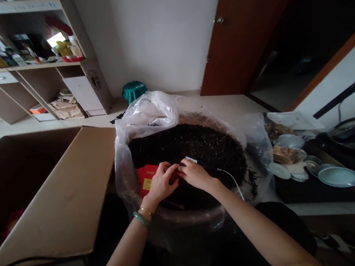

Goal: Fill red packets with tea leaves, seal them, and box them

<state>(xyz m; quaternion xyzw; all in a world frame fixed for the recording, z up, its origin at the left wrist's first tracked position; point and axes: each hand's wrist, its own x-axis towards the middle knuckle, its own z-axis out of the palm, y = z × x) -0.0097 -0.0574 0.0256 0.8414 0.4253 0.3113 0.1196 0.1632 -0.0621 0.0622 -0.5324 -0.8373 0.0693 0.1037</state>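
A wide round container lined with clear plastic holds dark, dry loose leaves. Over them my left hand and my right hand meet at the fingertips. Fingers of both hands are curled and pressed together, and whatever they pinch is hidden. Just left of my left hand lies a red packet with gold print and a yellow label. Beside my right hand is a dark object with a small pale top. A white cable runs from near it over the container's front right rim.
To the left stands an open cardboard box with something red inside. At the right, a low dark table bears a pale dish, a bag of brownish pieces and a lidded pan. A teal-covered stool stands behind the container.
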